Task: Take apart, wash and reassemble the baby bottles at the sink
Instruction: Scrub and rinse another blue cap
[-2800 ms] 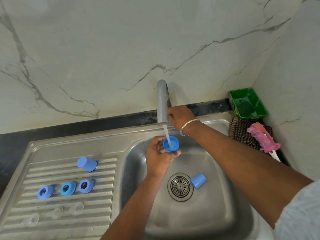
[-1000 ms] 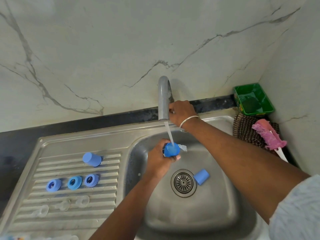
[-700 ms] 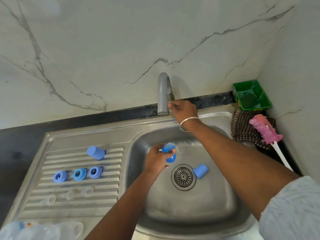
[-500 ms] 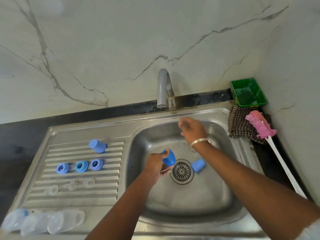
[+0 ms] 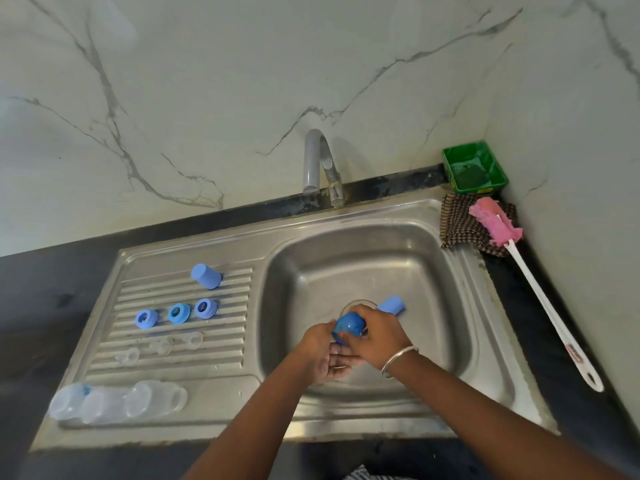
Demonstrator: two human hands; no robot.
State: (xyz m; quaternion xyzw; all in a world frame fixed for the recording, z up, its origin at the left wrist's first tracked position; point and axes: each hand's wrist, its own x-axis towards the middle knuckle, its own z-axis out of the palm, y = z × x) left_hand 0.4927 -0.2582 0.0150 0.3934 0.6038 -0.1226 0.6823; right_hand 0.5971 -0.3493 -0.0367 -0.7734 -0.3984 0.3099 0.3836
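Over the sink basin (image 5: 433, 282), both hands meet on a blue bottle cap (image 5: 349, 325). My left hand (image 5: 320, 355) cups it from below and my right hand (image 5: 379, 336) grips it from the right. A second blue cap (image 5: 393, 304) lies on the basin floor just behind my right hand. On the drainboard (image 5: 221, 386) sit another blue cap (image 5: 206, 276), three blue collar rings (image 5: 178, 312), three clear teats (image 5: 161, 346) and three clear bottles (image 5: 117, 403) lying at the front left.
The tap (image 5: 317, 164) stands behind the basin with no water running. At the right are a green tray (image 5: 474, 168), a checked cloth (image 5: 460, 228) and a pink bottle brush (image 5: 533, 278) with a long white handle on the dark counter.
The water has stopped. My right hand left the tap and came down onto the blue cap held by my left hand. Both hands moved lower, toward the drain.
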